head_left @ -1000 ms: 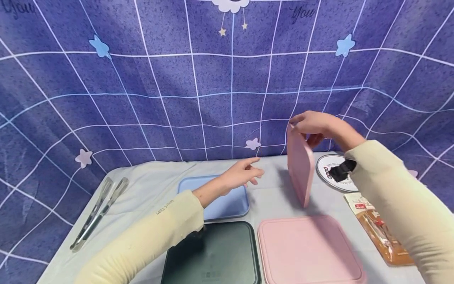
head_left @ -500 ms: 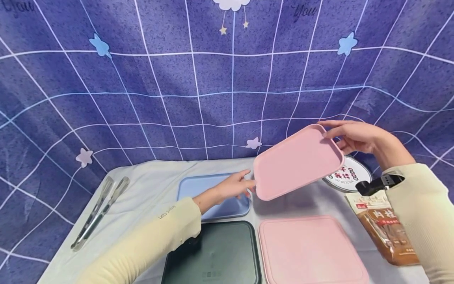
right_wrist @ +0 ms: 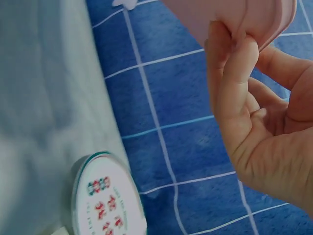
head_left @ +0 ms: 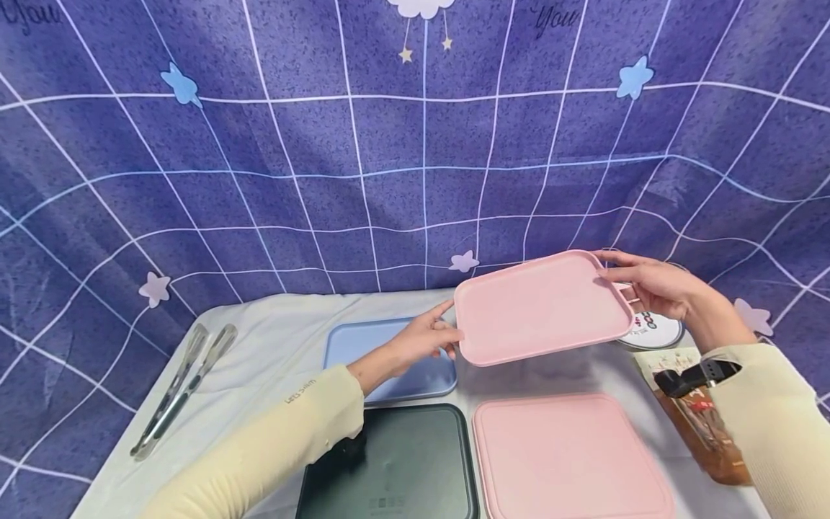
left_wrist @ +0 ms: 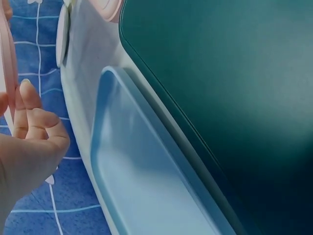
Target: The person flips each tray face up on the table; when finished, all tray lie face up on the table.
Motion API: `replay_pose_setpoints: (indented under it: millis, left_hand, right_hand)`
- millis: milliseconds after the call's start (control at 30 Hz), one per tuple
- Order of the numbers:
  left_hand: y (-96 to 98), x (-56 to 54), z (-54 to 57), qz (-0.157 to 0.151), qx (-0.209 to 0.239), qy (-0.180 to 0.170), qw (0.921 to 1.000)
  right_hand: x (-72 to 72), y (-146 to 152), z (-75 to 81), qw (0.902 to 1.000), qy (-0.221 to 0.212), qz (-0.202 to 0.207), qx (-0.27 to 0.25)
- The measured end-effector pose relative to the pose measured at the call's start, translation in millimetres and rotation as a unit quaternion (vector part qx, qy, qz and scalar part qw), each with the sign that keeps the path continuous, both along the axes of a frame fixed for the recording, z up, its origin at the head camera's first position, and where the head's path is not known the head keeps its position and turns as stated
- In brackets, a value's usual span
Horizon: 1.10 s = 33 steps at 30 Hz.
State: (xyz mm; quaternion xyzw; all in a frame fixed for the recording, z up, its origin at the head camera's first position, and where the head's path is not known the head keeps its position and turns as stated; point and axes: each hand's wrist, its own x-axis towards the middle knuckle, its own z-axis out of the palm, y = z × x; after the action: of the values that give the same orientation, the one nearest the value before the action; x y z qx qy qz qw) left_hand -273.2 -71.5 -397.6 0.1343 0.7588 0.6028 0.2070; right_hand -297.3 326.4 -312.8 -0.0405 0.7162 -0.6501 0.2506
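Note:
A shallow pink tray (head_left: pixel 541 306) is held up above the back of the table, tilted so its inside shows. My left hand (head_left: pixel 418 337) pinches its left end, thumb on the front and fingers behind. At the other end my right hand (head_left: pixel 655 288) grips the short rim, thumb over the edge; in the right wrist view its fingers (right_wrist: pixel 237 78) press the tray's underside (right_wrist: pixel 239 14). Beneath my left forearm lies a blue tray (head_left: pixel 415 378). A dark green board (head_left: pixel 395 461) and a pink board (head_left: pixel 570 458) lie side by side at the front.
Metal tongs (head_left: pixel 184 389) lie at the left of the white-covered table (head_left: pixel 253 346). Toward the right are a round white plate with red lettering (right_wrist: pixel 110 200) and a brown food packet (head_left: pixel 697 418). A blue gridded cloth (head_left: pixel 389 144) hangs behind.
My right hand has swung the pink tray from upright edge-on to facing me, then lowered it slightly. My left hand has taken hold of its left end.

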Motion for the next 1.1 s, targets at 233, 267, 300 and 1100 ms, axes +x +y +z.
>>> replay_pose_setpoints:
  millis: [233,267,300,1100]
  left_hand:
    - [-5.6,-2.5,-2.2,-0.007,-0.007,0.004,0.9999]
    - [-6.4,-2.6,-2.2,-0.007,-0.008,0.005,0.9999]
    - [-7.1,-2.9,-2.4,-0.007,-0.009,0.006,0.9999]
    - [-5.2,-14.0,-11.6,-0.064,-0.079,-0.044,0.9938]
  right_hand:
    - [0.8,8.1,-18.4,0.9981,-0.002,0.046,0.041]
    - [0.5,9.3,-20.3,0.9969,-0.006,0.061,0.048]
    - [0.4,10.4,-22.1,0.9954,-0.01,0.078,0.055]
    - [-12.6,25.0,-70.1,0.9869,-0.021,0.122,0.104]
